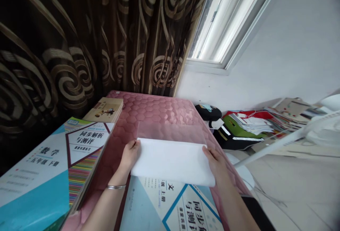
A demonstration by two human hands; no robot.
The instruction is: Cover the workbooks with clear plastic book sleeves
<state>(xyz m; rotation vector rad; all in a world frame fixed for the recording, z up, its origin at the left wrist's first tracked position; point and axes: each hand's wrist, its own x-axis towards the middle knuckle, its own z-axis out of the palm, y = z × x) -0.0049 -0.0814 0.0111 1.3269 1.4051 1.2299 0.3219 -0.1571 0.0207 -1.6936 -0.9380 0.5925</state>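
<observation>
My left hand [130, 155] grips the left edge of a folded white sheet [172, 160], fingers closed on it. At the sheet's right edge, my right hand [216, 162] pinches it too. A clear plastic film [170, 131] extends beyond the sheet's far edge and lies over the pink surface. Under the near edge of the sheet is a light blue and white workbook [156, 206] with Chinese print, partly covered by the sheet and my right forearm. My left wrist wears a silver bangle [116, 186].
Left of my arms lies a stack of workbooks [53, 163], with a tan booklet [103, 110] behind it. A pink quilted cover [156, 107] lies beneath. Patterned curtains [119, 36] hang at the back. Piled bags and papers [247, 124] and a white stand [273, 142] are at right.
</observation>
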